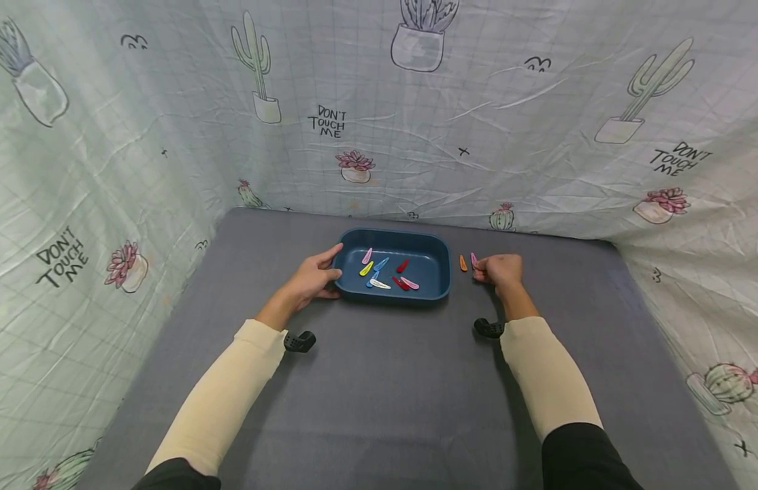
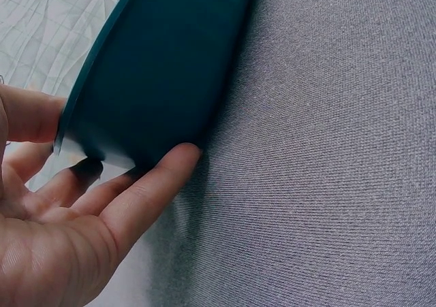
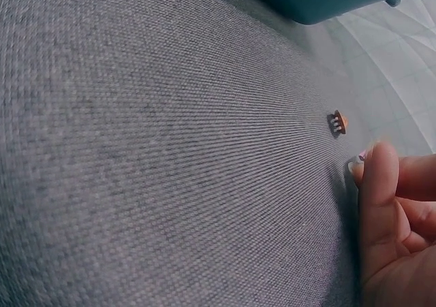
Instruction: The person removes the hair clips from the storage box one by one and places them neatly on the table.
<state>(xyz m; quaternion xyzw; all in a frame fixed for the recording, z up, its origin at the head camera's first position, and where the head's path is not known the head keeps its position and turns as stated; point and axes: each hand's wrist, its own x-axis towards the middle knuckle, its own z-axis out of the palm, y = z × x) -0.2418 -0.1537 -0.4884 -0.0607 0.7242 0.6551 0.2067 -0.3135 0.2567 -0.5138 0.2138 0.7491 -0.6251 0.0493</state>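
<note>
My left hand (image 1: 307, 279) grips the left end of a dark blue tray (image 1: 391, 297), its fingers spread along the outer wall and one digit over the rim. In the left wrist view the fingers (image 2: 146, 201) lie against the tray's side. To the right of the tray, my right hand (image 1: 500, 271) pinches a pink-purple hair clip (image 1: 473, 259) close over the table. Most of that clip is hidden by the fingertips in the right wrist view. An orange hair clip (image 1: 463, 263) lies on the table between the tray and my right hand.
Several hair clips lie in the tray, among them a yellow clip (image 1: 366, 269), a white clip (image 1: 380, 284) and a red clip (image 1: 402, 265). Grey cloth (image 1: 391, 381) covers the table. A printed curtain (image 1: 507, 102) hangs along the back and sides.
</note>
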